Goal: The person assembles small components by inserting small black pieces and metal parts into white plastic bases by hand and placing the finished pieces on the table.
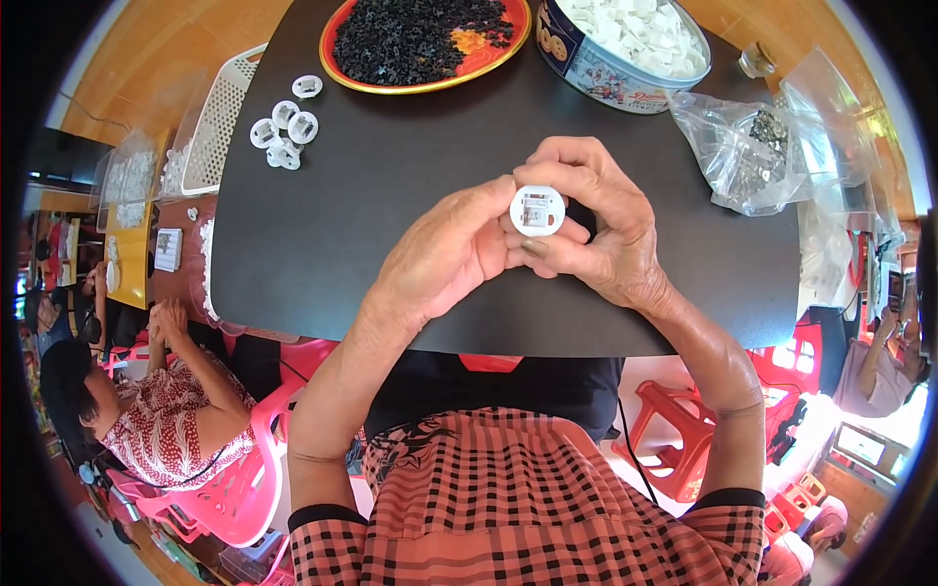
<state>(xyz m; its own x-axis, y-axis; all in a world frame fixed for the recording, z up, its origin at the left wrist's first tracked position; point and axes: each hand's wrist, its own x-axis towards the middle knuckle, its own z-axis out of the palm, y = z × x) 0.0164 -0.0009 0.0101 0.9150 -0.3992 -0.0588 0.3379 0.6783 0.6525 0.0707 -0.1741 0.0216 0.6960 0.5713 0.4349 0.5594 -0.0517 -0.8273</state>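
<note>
Left hand (430,246) and right hand (618,227) close firmly on the rim of a round white part (537,213), above the dark table (332,230); probably a fitting or checking step, the next move likely needing steady support

The blue tin (594,76) bears small, barely legible lettering.

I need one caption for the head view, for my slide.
Left hand and right hand hold a round white part above a dark table.

A round white plastic piece (537,211) with a silvery rectangular centre faces the camera, held between the fingers (567,258).
</note>
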